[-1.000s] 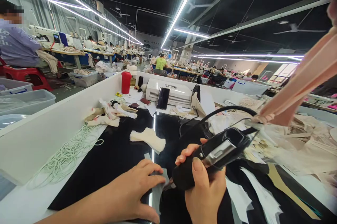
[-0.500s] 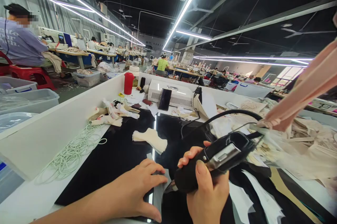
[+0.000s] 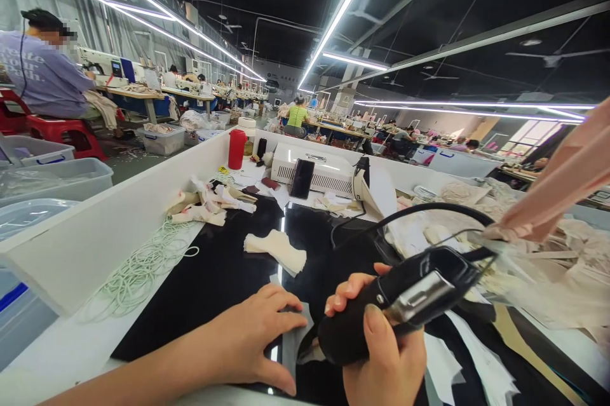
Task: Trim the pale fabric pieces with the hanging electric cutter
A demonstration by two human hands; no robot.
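Head view: one full grip, one spread touch

Right hand (image 3: 388,371) clasps the black corded tool (image 3: 405,279) over the black tabletop (image 3: 204,291). Left hand (image 3: 252,336), fingers spread, touches the grey strip (image 3: 290,350), likely steadying it; whether the tool's tip meets it is unclear.

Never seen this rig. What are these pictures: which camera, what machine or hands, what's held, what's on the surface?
No robot here: just a person's two bare hands. Every picture comes from one camera worn on their head, looking forward and down. The right hand grips a black handheld tool; the left hand, loosely spread, touches a grey strip on the glossy black surface. Beyond lies a cream fabric stack. Tangled pale green cord lies to the left.
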